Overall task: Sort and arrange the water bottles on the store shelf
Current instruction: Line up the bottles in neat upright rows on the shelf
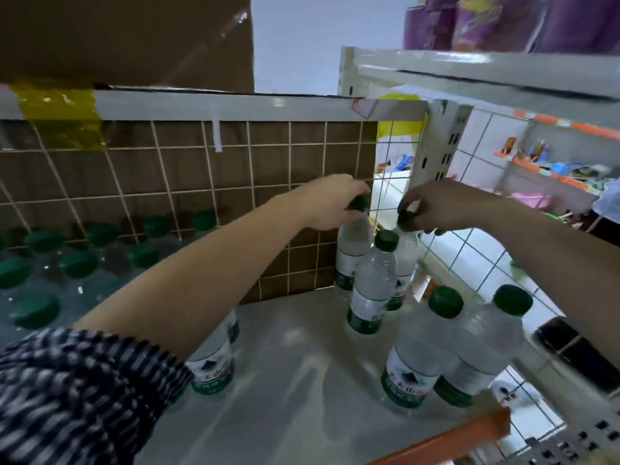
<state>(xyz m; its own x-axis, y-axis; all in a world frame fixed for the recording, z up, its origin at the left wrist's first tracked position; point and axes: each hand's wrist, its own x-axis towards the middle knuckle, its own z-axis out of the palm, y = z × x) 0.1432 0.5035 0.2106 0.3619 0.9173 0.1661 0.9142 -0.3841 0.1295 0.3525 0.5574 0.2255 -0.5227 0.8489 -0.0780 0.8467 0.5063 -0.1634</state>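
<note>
Clear water bottles with green caps and green-white labels stand on a pale shelf (302, 380). My left hand (330, 203) grips the cap of a bottle (352, 250) in the back corner. My right hand (436, 209) pinches the cap of the neighbouring back bottle (407, 256) by the wire side. A third bottle (372, 283) stands just in front of those two. Two more bottles (419, 350) (486, 344) stand near the front right edge. Another bottle (214, 360) is partly hidden under my left forearm.
A wire grid (188, 182) backed by brown cardboard forms the rear wall. A shrink-wrapped pack of green-capped bottles (67, 263) lies at left. The shelf has an orange front strip (469, 434). Overhead is another shelf (469, 72) with purple packs (503, 21). A cardboard box (134, 38) sits top left.
</note>
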